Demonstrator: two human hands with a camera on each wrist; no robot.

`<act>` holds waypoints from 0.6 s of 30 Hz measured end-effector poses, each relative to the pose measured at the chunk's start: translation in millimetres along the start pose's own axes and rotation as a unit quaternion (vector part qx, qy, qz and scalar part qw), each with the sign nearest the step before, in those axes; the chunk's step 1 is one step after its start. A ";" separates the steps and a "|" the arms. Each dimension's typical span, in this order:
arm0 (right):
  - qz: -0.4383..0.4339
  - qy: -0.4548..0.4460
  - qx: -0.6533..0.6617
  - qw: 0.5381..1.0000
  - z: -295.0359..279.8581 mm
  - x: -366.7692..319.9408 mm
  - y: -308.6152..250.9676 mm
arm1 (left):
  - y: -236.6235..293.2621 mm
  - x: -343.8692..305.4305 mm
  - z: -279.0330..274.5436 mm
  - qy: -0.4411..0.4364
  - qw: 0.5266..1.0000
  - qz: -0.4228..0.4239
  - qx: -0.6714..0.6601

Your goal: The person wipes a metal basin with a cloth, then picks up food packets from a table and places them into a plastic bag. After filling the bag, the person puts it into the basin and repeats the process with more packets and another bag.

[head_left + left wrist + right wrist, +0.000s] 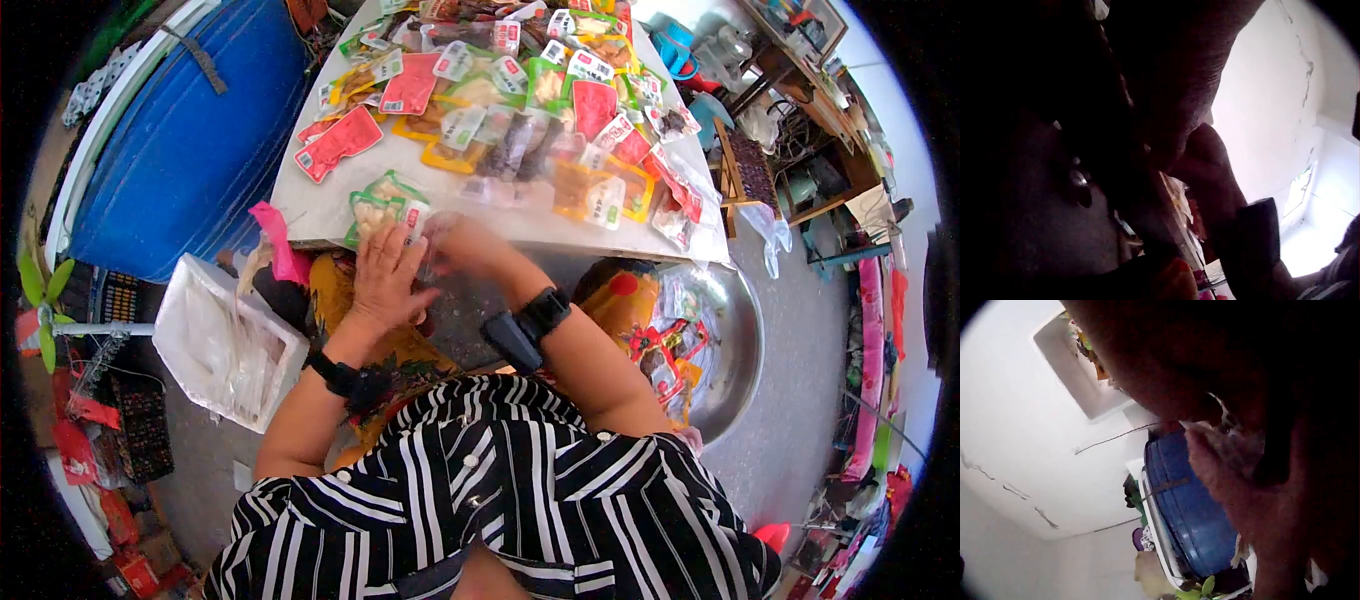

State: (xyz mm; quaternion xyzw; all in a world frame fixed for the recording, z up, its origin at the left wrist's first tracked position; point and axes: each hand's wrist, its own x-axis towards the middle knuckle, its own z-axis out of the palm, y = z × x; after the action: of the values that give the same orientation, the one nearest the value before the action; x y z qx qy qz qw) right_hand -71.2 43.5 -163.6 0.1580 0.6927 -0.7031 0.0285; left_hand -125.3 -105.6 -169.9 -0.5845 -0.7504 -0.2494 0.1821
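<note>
At the near edge of the table (330, 215), my left hand (385, 275) lies with fairly straight fingers over the lower end of a green-edged food packet (378, 200). The packet has pale contents and lies flat. Just right of it is my right hand (470, 248), blurred, its fingers curled at a bit of clear plastic packet (1235, 440) between the two hands. The left thumb (1207, 459) stands close to this plastic in the right wrist view. The left wrist view is mostly dark, with the right forearm (1210, 162) across it.
Many sealed food packets (500, 120) cover the table's far part. A metal basin (735, 370) with packets stands at the right. To the left are a white foam box (225, 350), a pink bag (285, 245) and a big blue tub (190, 140).
</note>
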 end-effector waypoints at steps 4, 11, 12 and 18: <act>-0.159 0.149 -0.174 0.960 1.5 16.4 19.6 | -17.3 0.9 4.6 0.001 0.997 -0.022 0.074; 0.050 0.070 0.043 0.995 2.0 -1.5 7.2 | -33.7 2.3 7.0 0.022 0.999 -0.005 0.036; 0.043 0.039 0.058 0.997 2.8 -3.1 7.0 | -33.4 2.3 6.1 0.024 0.999 -0.005 0.030; 0.046 -0.004 0.188 0.981 14.1 -2.8 8.7 | -37.1 -1.7 8.2 0.041 0.999 -0.001 -0.005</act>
State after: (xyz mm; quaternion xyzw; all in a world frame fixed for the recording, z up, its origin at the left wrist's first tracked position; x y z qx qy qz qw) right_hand -68.8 28.8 -171.4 0.1893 0.5400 -0.8194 0.0338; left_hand -160.6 -109.2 -183.5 -0.5740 -0.7416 -0.2768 0.2098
